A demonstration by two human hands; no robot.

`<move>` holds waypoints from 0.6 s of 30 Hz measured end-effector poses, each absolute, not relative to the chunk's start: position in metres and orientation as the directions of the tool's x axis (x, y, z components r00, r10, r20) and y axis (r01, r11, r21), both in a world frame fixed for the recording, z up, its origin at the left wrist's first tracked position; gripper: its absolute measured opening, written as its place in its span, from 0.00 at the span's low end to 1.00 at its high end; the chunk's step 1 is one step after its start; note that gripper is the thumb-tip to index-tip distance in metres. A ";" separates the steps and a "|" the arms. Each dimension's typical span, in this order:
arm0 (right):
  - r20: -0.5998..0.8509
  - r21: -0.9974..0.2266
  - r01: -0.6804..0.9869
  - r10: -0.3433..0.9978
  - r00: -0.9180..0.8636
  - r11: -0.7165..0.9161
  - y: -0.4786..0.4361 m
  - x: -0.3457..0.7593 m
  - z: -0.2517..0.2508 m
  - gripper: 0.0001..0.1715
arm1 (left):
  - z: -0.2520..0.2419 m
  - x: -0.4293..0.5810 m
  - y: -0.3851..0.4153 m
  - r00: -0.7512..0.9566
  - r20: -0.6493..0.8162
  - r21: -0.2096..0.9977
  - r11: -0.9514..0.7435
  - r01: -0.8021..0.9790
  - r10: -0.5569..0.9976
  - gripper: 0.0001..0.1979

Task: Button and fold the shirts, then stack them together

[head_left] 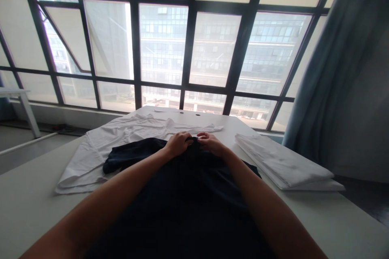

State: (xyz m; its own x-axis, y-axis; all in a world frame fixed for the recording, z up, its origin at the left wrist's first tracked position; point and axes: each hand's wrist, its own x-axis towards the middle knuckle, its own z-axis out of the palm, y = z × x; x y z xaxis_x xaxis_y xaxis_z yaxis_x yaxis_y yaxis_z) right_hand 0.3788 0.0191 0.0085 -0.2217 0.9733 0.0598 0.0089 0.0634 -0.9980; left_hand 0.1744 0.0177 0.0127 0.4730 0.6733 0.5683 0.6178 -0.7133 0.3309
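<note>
hands: left hand (178,143) and right hand (211,142) pinching far edge of dark navy cloth garment (182,186); soft, limp, light; grip edge corners.

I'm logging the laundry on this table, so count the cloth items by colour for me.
Dark navy cloth garment, gripped at its far edge by the left hand and right hand: 1
White cloth garment spread flat: 1
White folded cloth stack, layers inside not countable: 1
Total: 3
</note>
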 end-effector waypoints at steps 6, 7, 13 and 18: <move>0.007 -0.999 0.031 0.973 -0.231 0.015 0.021 0.386 0.009 0.21 | 0.016 0.181 0.035 0.431 0.579 0.290 -0.669 0.684 0.692 0.11; 0.009 -1.000 0.012 0.971 -0.240 0.012 0.020 0.387 0.009 0.22 | 0.016 0.182 0.038 0.429 0.577 0.274 -0.660 0.699 0.695 0.12; 0.042 -0.995 -0.101 0.955 -0.294 0.013 0.018 0.391 0.008 0.27 | 0.017 0.191 0.046 0.413 0.640 0.184 -0.652 0.736 0.648 0.10; 0.103 -0.983 -0.171 0.979 -0.176 0.073 0.029 0.397 0.000 0.27 | 0.010 0.200 0.025 0.374 0.690 0.222 -0.674 0.705 0.619 0.09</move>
